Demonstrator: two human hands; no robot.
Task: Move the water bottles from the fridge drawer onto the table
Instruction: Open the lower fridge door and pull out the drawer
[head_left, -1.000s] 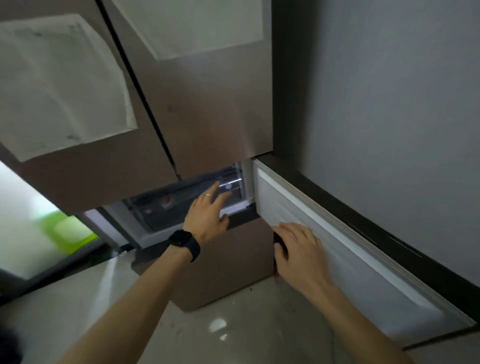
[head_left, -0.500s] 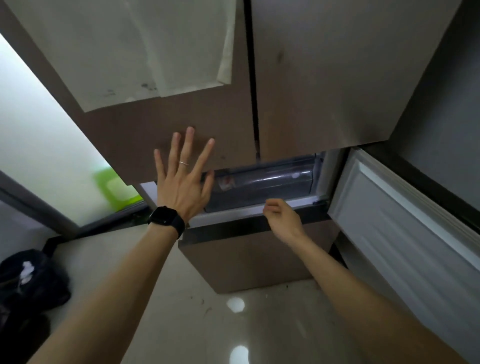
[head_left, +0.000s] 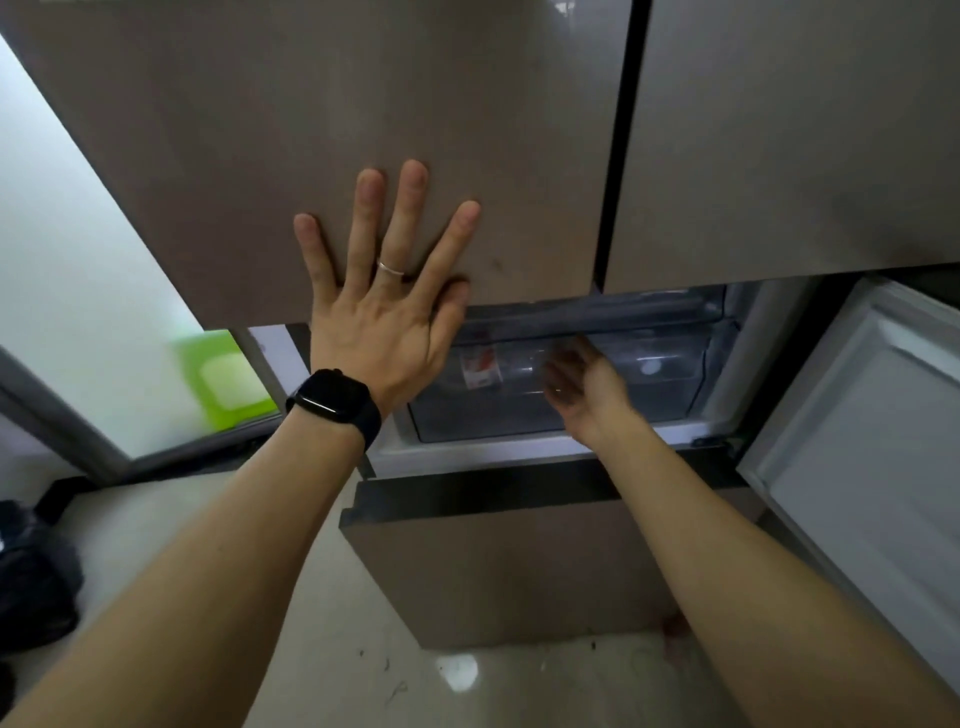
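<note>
**Reach Into the Fridge Drawer: Hand and Bottle Positions**

1. Left hand. The left hand (head_left: 384, 322) lies flat on the upper fridge door (head_left: 363, 130), fingers spread wide and straight, palm against the panel. It holds nothing. A dark watch (head_left: 335, 408) sits on its wrist.

2. Right hand. The right hand (head_left: 584, 389) reaches forward into the open compartment, in front of the clear drawer (head_left: 670, 364). It is blurred, so whether the fingers are spread or curled, and whether they touch the drawer, cannot be told.

3. Task item. One water bottle (head_left: 480, 364), identified by its red-and-white label, lies inside the clear drawer and is seen through the front wall. It sits just to the left of the right hand, and below and to the right of the left thumb. Other bottles cannot be made out.

4. Governing relation. The bottle's long axis appears to run left to right across the drawer, with the label end farther from the right hand. The right hand is the nearer one and is already at drawer level; the left hand is above it, on the door.

5. Likely next step. Judged from this layout, the drawer wall stands between the right hand and the bottle, so the drawer must be cleared or opened before any grasp. The table is not in view.
</note>
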